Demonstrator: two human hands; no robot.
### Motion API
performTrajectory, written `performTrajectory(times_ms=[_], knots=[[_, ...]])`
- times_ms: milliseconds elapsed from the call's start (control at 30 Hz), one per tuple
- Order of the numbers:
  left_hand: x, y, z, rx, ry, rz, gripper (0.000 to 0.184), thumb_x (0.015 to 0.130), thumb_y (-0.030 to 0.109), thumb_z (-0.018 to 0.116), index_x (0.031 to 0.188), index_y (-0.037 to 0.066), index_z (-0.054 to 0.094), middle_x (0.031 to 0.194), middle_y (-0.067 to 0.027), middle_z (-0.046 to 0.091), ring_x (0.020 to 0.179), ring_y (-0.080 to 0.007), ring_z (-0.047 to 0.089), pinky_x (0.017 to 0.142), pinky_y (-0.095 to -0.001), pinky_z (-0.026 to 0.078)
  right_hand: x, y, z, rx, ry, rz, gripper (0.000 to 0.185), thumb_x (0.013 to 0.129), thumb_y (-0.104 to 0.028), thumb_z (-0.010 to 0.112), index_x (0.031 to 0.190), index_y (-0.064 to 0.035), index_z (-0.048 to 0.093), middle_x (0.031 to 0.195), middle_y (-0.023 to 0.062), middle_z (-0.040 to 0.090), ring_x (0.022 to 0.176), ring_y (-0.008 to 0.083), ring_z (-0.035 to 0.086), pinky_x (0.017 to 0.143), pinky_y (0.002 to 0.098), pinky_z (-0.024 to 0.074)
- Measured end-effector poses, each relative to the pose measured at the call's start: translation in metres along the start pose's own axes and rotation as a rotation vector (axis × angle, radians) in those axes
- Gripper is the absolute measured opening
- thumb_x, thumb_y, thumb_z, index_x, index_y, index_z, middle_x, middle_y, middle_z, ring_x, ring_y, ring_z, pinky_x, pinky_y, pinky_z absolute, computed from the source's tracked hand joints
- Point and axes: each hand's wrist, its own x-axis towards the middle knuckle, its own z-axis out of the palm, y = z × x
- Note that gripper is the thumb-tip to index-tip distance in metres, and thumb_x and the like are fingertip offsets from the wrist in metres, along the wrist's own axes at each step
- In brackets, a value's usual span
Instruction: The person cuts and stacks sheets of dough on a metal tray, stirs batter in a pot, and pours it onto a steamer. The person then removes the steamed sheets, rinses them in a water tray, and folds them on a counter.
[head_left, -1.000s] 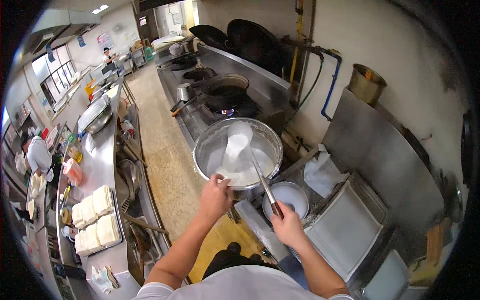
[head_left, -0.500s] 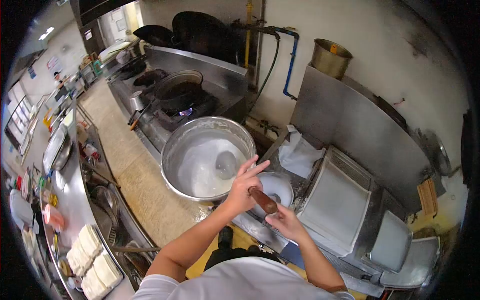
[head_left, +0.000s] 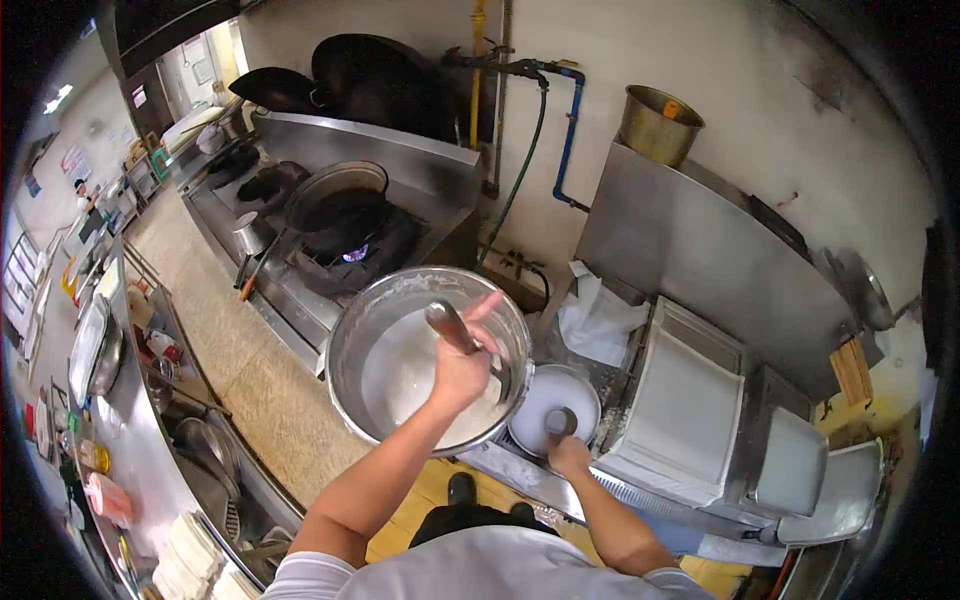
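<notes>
My left hand (head_left: 462,372) is over a large steel pot (head_left: 345,400) of whitish liquid, gripping a ladle by its brown handle (head_left: 452,326). The handle points up and away to the left, with some fingers stretched out past it. The ladle's head is mostly hidden by my hand. Lower right, my right hand (head_left: 570,456) is closed at a small round metal cup (head_left: 560,422). This cup is in or just above a white round basin (head_left: 592,400) beside the pot; its handle is hidden.
Behind the pot, a wok (head_left: 340,190) sits on the stove, where a blue flame (head_left: 355,254) burns. Flat white-covered trays (head_left: 680,420) stand to the right. A steel counter (head_left: 140,420) with dishes and folded white cloths (head_left: 190,555) runs along the left.
My left hand has swung the ladle's handle end from lower right to upper left. My right hand has moved down from near the handle to the small cup at the basin.
</notes>
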Motion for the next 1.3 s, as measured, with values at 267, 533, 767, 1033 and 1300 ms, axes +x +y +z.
performTrajectory(times_ms=[267,533,767,1033,1300], knots=[[0.039,-0.04,-0.061,-0.218,0.219,-0.261,0.033,0.066,-0.027,0.042,0.075,0.004,0.053,0.148,-0.0243,0.056,0.134,-0.0331,0.058,0.106,-0.0418,0.049,0.036,0.012,0.029,0.578,0.258,0.112,0.028,0.084,-0.024,0.068,0.096,0.0005,0.075,0.096,0.0299,0.072,0.098,0.0392,0.073,0.084,0.0469,0.0563],[0.041,-0.042,-0.129,-0.357,0.378,-0.174,0.031,0.072,-0.026,0.041,0.08,0.003,0.052,0.131,-0.0289,0.064,0.116,-0.0423,0.069,0.089,-0.0393,0.056,0.0,-0.068,-0.143,1.183,0.273,-0.199,0.011,0.095,-0.007,0.063,0.086,-0.0019,0.068,0.07,0.0022,0.06,0.056,0.0124,0.053,0.052,0.0274,0.0431],[0.011,-0.017,-0.172,-0.297,0.494,-0.127,0.029,0.078,-0.023,0.042,0.082,0.005,0.05,0.124,-0.0256,0.066,0.104,-0.0377,0.073,0.075,-0.0359,0.053,-0.036,-0.197,-0.252,0.87,0.122,-0.584,0.015,0.096,-0.01,0.063,0.088,0.0014,0.067,0.075,0.0099,0.067,0.067,0.0177,0.063,0.06,0.0342,0.0498],[-0.052,0.024,-0.189,-0.085,0.439,-0.023,0.028,0.079,-0.022,0.036,0.086,0.003,0.048,0.119,-0.0259,0.066,0.102,-0.0354,0.073,0.087,-0.0429,0.057,0.036,-0.292,-0.173,-0.238,0.191,-0.876,0.019,0.086,0.0,0.06,0.101,0.004,0.072,0.097,0.0271,0.073,0.096,0.0423,0.072,0.084,0.0499,0.0585],[-0.092,0.041,-0.184,0.089,0.39,0.07,0.029,0.08,-0.023,0.039,0.087,0.004,0.049,0.111,-0.0233,0.067,0.103,-0.0337,0.071,0.105,-0.0517,0.051,0.073,-0.332,-0.095,-0.549,0.123,-0.929,0.024,0.093,-0.008,0.057,0.104,-0.0015,0.076,0.109,0.0237,0.073,0.103,0.0399,0.073,0.087,0.0478,0.0603]])
